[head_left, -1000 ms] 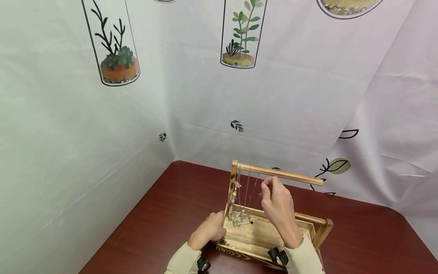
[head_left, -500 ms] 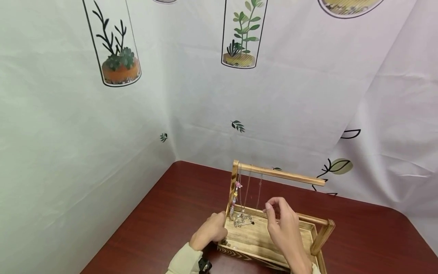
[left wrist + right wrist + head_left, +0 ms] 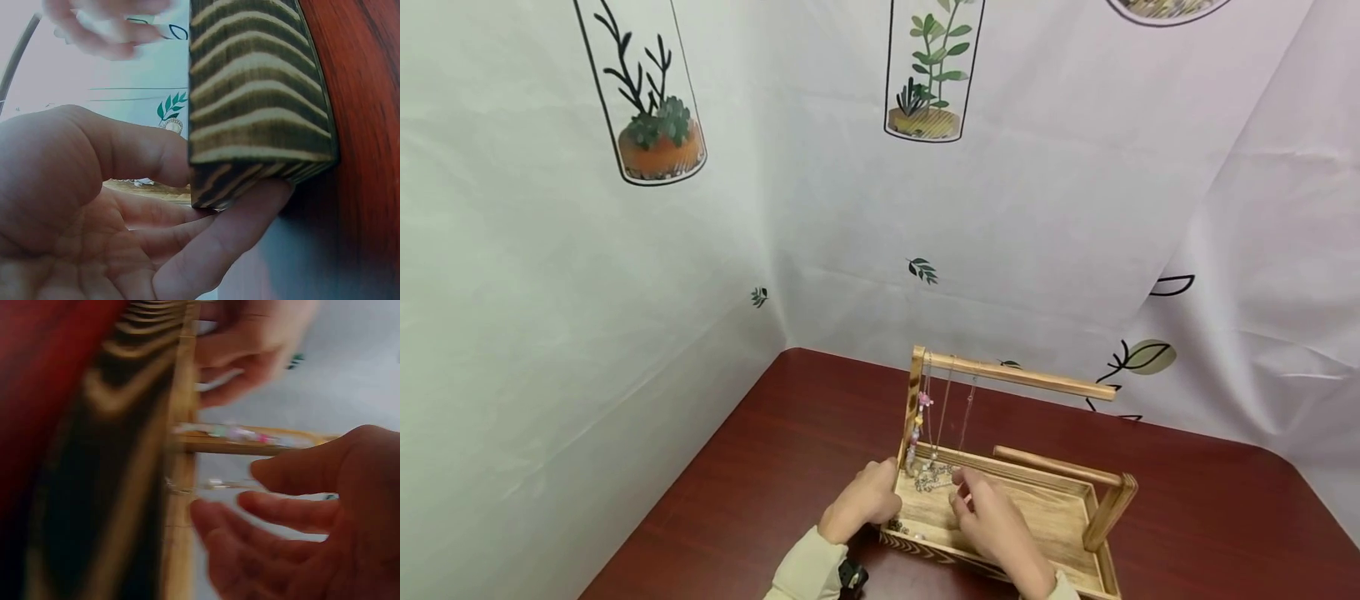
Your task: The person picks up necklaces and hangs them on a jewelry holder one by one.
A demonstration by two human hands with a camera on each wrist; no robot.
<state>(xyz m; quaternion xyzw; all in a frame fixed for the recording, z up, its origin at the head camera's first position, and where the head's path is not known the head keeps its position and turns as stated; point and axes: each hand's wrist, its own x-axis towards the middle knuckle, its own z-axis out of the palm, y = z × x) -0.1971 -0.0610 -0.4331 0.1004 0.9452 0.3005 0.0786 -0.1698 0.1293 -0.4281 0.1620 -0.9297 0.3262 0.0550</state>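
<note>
A wooden jewelry stand (image 3: 1052,521) with a shallow tray stands on the table. My left hand (image 3: 865,498) grips its left end; in the left wrist view the thumb and fingers (image 3: 244,228) wrap the striped wooden wall (image 3: 259,81). Over the tray, my right hand (image 3: 996,521) reaches toward a silver chain (image 3: 931,481) lying at the tray's left, its fingers loosely bent and apart. Thin necklaces (image 3: 971,408) hang from the upper rail (image 3: 1037,379), and a beaded strand with a pink flower (image 3: 925,400) hangs by the left post. The right wrist view is blurred.
Small dark pieces (image 3: 897,526) lie in the tray's front left corner. A shorter post (image 3: 1108,510) with a lower bar (image 3: 1052,465) rises at the right end. Dark red tabletop (image 3: 752,450) surrounds the stand, and white printed cloth (image 3: 835,208) hangs behind.
My right hand has left the thin necklace hanging from the rail, drawn back, then moved down and left over the tray. The left hand keeps its grip on the stand.
</note>
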